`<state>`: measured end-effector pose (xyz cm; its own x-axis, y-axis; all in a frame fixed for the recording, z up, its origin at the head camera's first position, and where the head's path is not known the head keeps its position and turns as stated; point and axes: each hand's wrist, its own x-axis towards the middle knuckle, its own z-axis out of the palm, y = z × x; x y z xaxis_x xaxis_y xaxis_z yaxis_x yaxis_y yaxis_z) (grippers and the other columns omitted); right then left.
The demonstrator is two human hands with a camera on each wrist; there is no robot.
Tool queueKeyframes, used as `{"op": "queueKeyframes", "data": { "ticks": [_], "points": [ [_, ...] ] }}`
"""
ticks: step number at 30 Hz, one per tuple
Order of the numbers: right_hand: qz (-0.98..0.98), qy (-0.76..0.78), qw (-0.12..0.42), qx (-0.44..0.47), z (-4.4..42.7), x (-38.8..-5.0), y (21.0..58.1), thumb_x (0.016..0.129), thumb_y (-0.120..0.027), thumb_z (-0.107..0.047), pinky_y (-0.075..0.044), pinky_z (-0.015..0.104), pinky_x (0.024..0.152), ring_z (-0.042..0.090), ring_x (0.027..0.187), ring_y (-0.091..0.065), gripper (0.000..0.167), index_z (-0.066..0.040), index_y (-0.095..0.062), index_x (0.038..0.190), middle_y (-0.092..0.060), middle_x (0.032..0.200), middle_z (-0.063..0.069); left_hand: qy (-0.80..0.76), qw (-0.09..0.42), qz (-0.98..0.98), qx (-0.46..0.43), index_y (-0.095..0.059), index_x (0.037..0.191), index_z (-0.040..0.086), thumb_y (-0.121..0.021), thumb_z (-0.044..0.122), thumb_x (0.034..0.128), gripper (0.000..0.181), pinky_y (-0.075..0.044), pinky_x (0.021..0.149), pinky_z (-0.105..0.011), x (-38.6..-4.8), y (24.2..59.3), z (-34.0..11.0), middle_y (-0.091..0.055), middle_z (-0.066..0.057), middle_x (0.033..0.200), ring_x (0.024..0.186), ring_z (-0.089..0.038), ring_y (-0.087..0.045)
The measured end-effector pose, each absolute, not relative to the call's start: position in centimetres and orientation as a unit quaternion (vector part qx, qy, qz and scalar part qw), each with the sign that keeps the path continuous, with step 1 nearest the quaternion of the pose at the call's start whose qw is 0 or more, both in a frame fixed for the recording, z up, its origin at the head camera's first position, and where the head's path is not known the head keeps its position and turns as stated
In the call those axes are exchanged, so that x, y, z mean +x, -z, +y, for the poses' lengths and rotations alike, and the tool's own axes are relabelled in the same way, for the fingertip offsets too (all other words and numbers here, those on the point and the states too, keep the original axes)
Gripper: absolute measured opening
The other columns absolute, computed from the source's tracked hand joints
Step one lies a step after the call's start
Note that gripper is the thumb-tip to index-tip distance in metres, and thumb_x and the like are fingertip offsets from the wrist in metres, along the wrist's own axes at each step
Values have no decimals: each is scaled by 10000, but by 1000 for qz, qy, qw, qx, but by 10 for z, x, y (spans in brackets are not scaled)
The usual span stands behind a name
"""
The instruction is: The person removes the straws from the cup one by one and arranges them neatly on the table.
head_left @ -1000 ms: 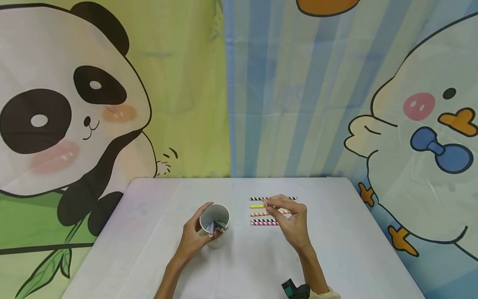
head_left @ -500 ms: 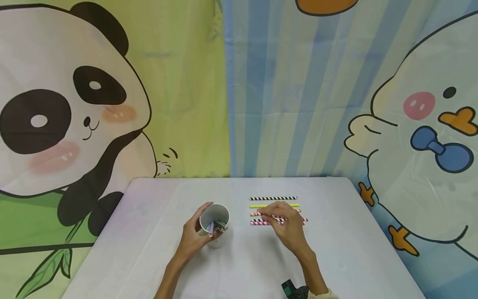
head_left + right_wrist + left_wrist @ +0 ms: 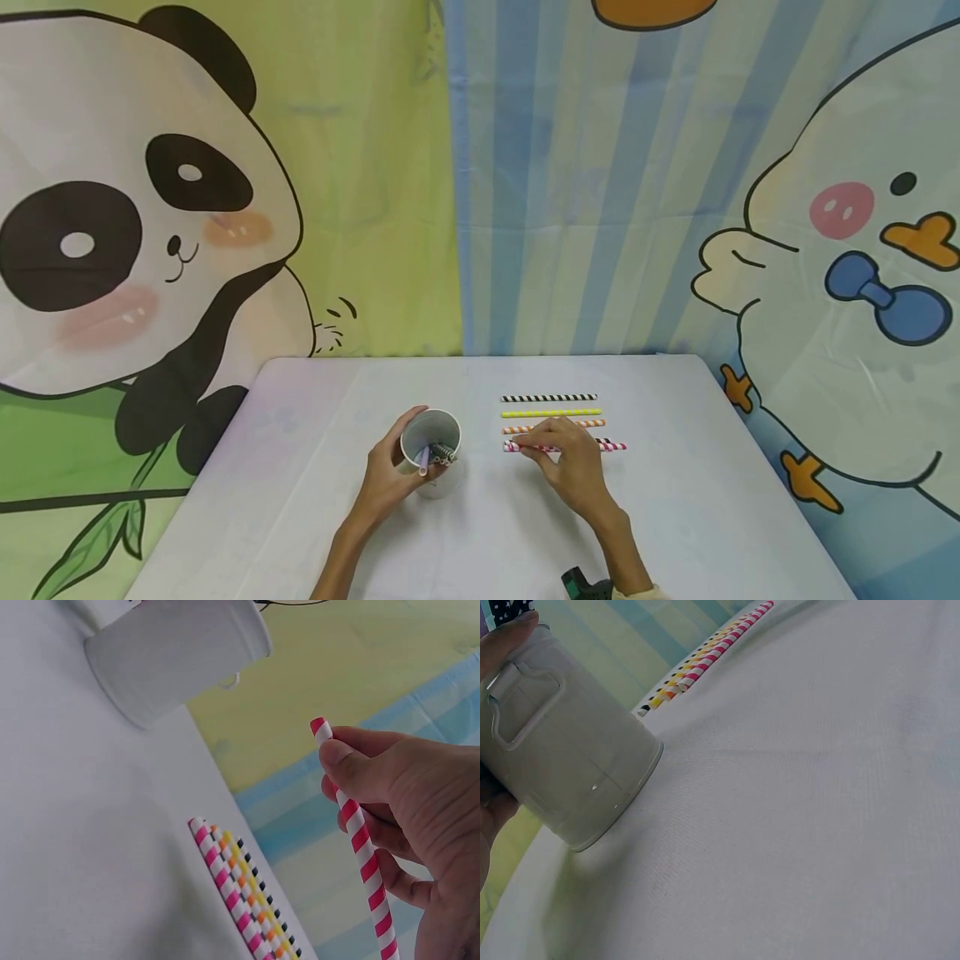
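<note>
My left hand (image 3: 390, 467) is wrapped around a whitish cup (image 3: 585, 750) with a small handle. Inside it stand several paper straws (image 3: 442, 452), one of them lilac. Whether the cup's base touches the table cannot be told. Between thumb and fingertips my right hand (image 3: 573, 471) pinches a red-and-white striped paper straw (image 3: 364, 855) near one end, over the nearest of the straws on the table. That row has a pink-striped straw (image 3: 221, 877), an orange-striped straw (image 3: 592, 423), a yellow straw (image 3: 551, 412) and a black-and-white straw (image 3: 549, 398).
The white table (image 3: 697, 500) reaches back to a curtain (image 3: 525, 250) printed with a panda and a chick. A black wrist device (image 3: 585, 585) shows at my right wrist by the near edge of the view.
My right hand has come nearer to me with the red-and-white straw, from over the yellow straw to the pink-striped one. The left hand and cup have stayed put.
</note>
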<state>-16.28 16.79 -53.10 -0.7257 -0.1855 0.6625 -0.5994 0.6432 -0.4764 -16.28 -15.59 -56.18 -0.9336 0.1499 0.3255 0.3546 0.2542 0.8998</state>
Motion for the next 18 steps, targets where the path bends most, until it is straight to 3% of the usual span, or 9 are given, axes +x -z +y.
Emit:
{"op": "queueKeyframes", "data": {
  "ticks": [18],
  "points": [
    [-880, -306, 289, 219, 166, -168, 567, 702, -1018, -97, -494, 303, 725, 63, 826, -677, 320, -295, -895, 922, -771, 873, -172, 590, 86, -787, -161, -499, 1634, 236, -952, 187, 844, 912, -587, 1077, -433, -164, 564, -157, -675, -168, 1485, 1293, -449, -680]
  ]
}}
